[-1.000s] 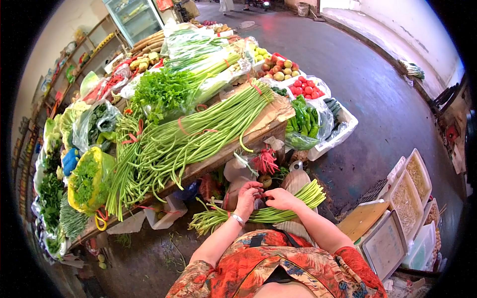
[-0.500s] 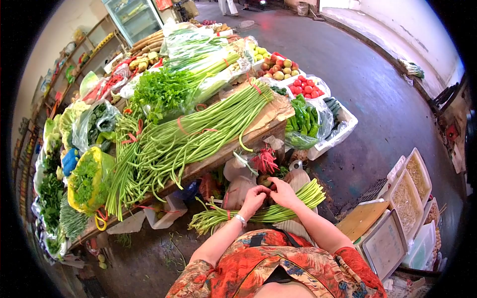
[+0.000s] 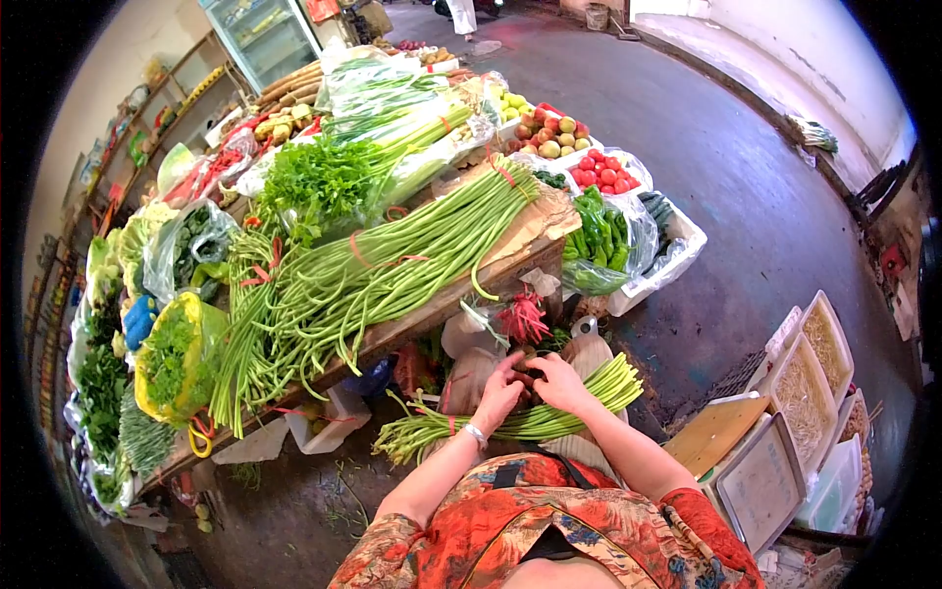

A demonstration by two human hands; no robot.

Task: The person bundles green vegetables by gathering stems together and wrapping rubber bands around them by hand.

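A bundle of long green stalks point(image 3: 589, 395) lies across my lap, with a red tie near its left end. My left hand point(image 3: 501, 389) is just beyond the bundle, fingers bent and closed toward a dark patch between my knees. Close beside it, my right hand point(image 3: 556, 381) also has its fingers curled inward. A small gap separates the fingertips of both hands. What they pinch, if anything, is too dark and small to make out. A cluster of red ties point(image 3: 524, 319) hangs from the table edge right in front of my hands.
Tied long beans point(image 3: 392, 270) cover the near part of the wooden table point(image 3: 446, 316). Leafy celery point(image 3: 324, 177) lies behind them. Green peppers point(image 3: 601, 231) and tomatoes point(image 3: 605, 175) stand in boxes at the right end. White trays point(image 3: 800, 393) and a wooden board point(image 3: 716, 437) are at my right.
My fingertips have drawn slightly apart, the left hand shifting a little. The bundle on my lap stays in place. A person's legs in the far background have moved right.
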